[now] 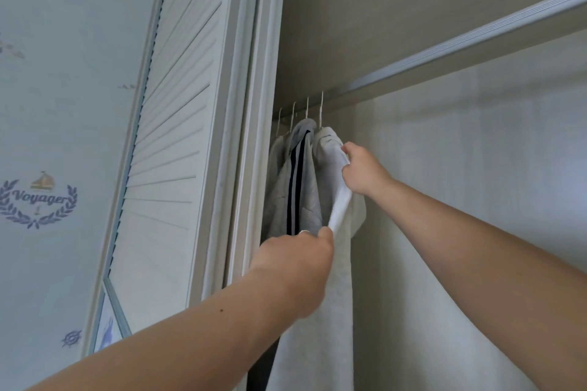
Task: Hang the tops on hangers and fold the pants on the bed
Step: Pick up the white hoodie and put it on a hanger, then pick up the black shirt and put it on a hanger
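A white top (pixel 320 311) hangs on the rightmost hanger (pixel 321 111) from the closet rail (pixel 444 54). My right hand (pixel 363 171) grips the top near its shoulder. My left hand (pixel 298 263) pinches the same top's white edge lower down, stretching it between both hands. To its left hangs a grey top with dark stripes (pixel 298 187), and another pale garment (pixel 274 155) is beside that on further hangers. The bed and the pants are out of view.
The closet's louvred sliding door (pixel 171 136) stands at the left with its frame (pixel 244 136) beside the hung clothes. Right of the clothes lies the pale closet back wall (pixel 476 200). Wallpaper with a Voyager crest (pixel 38 203) covers the far left.
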The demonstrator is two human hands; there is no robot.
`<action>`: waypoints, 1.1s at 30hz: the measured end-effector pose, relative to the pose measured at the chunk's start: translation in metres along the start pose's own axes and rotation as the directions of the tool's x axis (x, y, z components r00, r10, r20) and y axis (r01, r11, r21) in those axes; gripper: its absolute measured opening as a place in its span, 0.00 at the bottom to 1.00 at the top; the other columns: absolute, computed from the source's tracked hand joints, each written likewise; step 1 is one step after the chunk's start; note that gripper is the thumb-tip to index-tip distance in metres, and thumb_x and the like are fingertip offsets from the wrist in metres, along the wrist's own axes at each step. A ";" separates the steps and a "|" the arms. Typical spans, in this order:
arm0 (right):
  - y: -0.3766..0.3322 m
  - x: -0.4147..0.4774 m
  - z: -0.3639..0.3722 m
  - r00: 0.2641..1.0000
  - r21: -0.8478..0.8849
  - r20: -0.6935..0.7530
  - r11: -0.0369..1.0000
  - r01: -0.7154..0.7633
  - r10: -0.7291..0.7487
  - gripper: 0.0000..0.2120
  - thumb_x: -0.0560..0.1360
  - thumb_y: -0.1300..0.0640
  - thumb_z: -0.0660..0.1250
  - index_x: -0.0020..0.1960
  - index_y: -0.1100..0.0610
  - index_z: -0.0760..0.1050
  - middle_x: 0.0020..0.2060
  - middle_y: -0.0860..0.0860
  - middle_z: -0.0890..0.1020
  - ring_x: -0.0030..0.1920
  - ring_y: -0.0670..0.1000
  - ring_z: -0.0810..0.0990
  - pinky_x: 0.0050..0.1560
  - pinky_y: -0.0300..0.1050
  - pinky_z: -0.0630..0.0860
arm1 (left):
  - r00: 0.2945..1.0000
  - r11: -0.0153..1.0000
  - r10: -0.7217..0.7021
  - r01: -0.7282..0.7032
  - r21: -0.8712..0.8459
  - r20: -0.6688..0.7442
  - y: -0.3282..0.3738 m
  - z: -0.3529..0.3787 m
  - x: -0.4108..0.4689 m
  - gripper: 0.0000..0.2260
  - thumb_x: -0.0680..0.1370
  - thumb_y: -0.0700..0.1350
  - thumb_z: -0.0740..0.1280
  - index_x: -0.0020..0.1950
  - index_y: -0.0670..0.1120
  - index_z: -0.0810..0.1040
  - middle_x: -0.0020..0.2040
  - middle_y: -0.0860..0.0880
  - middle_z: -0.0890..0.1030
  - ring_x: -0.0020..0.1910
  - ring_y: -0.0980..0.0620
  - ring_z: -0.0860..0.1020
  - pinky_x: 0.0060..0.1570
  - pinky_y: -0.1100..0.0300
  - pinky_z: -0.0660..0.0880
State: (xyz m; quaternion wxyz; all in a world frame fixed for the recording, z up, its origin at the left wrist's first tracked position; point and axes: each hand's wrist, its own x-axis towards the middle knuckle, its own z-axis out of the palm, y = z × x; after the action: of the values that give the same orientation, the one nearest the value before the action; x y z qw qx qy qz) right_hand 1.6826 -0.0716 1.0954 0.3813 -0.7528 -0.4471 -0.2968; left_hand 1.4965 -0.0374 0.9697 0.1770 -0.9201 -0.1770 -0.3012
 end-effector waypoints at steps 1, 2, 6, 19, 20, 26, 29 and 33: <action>0.003 0.001 0.002 1.000 0.009 -0.002 1.000 -0.004 0.004 0.18 0.77 0.69 0.57 0.66 0.63 0.71 0.59 0.63 0.78 0.58 0.64 0.77 0.49 0.48 0.73 | 1.000 1.000 -0.002 0.002 0.006 0.007 0.000 0.000 0.000 0.19 0.77 0.35 0.62 0.66 0.46 0.63 0.41 0.49 0.68 0.31 0.49 0.69 0.28 0.54 0.64; 0.005 0.001 0.004 1.000 0.022 -0.004 1.000 -0.009 0.009 0.18 0.78 0.68 0.57 0.66 0.63 0.71 0.60 0.63 0.78 0.58 0.64 0.77 0.49 0.48 0.74 | 1.000 1.000 -0.002 0.002 0.014 0.014 0.000 0.000 -0.001 0.20 0.77 0.35 0.62 0.66 0.46 0.63 0.41 0.49 0.68 0.31 0.49 0.69 0.29 0.55 0.64; 0.013 -0.001 0.008 0.999 0.088 0.000 0.996 -0.034 0.034 0.19 0.79 0.67 0.58 0.69 0.61 0.69 0.58 0.61 0.78 0.55 0.63 0.78 0.52 0.55 0.78 | 0.999 0.999 0.000 -0.001 0.032 0.034 0.002 0.002 -0.003 0.21 0.77 0.36 0.63 0.69 0.46 0.62 0.43 0.49 0.71 0.31 0.50 0.69 0.28 0.55 0.63; -0.001 -0.100 0.010 0.995 0.202 -0.026 0.975 0.095 -0.092 0.14 0.80 0.62 0.62 0.62 0.48 0.72 0.41 0.46 0.77 0.35 0.50 0.80 0.42 0.57 0.83 | 1.000 0.983 -0.028 0.027 -0.182 -0.004 0.000 -0.014 -0.066 0.16 0.79 0.39 0.59 0.66 0.51 0.66 0.47 0.52 0.73 0.39 0.48 0.76 0.34 0.55 0.71; -0.005 -0.116 0.010 0.995 0.232 -0.028 0.967 0.103 -0.099 0.13 0.79 0.62 0.62 0.59 0.47 0.72 0.41 0.45 0.78 0.38 0.49 0.81 0.43 0.57 0.83 | 0.999 0.982 -0.038 0.034 -0.184 -0.016 -0.004 -0.018 -0.081 0.15 0.80 0.41 0.58 0.66 0.53 0.66 0.50 0.52 0.74 0.41 0.48 0.77 0.35 0.55 0.71; -0.056 -0.235 0.017 0.954 0.264 -0.007 0.919 0.292 -0.301 0.13 0.78 0.57 0.65 0.62 0.49 0.75 0.51 0.43 0.82 0.51 0.44 0.80 0.54 0.48 0.78 | 0.994 0.988 -0.107 0.103 -0.119 -0.031 -0.035 -0.037 -0.199 0.13 0.81 0.56 0.57 0.64 0.56 0.69 0.58 0.58 0.73 0.57 0.53 0.74 0.44 0.57 0.71; -0.097 -0.300 0.023 0.883 0.209 0.082 0.874 0.439 -0.463 0.22 0.78 0.48 0.61 0.70 0.54 0.73 0.65 0.49 0.78 0.66 0.50 0.74 0.65 0.38 0.65 | 0.978 0.976 -0.204 0.206 -0.071 0.030 -0.052 -0.045 -0.275 0.17 0.81 0.60 0.57 0.67 0.56 0.71 0.63 0.58 0.73 0.61 0.51 0.73 0.54 0.56 0.73; -0.163 -0.385 0.032 0.807 0.231 0.234 0.838 0.495 -0.541 0.28 0.80 0.42 0.57 0.76 0.53 0.67 0.76 0.52 0.68 0.77 0.56 0.63 0.76 0.51 0.59 | 0.928 0.932 -0.359 0.363 -0.021 0.100 -0.068 -0.068 -0.391 0.21 0.80 0.62 0.56 0.67 0.54 0.74 0.67 0.57 0.74 0.66 0.49 0.72 0.60 0.53 0.72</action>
State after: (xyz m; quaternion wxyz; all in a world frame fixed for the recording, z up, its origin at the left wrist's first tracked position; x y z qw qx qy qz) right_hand 1.3759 -0.1666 0.8253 0.2743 -0.6041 -0.7088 -0.2396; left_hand 1.1386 -0.0927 0.7945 0.0922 -0.8883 -0.3455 -0.2882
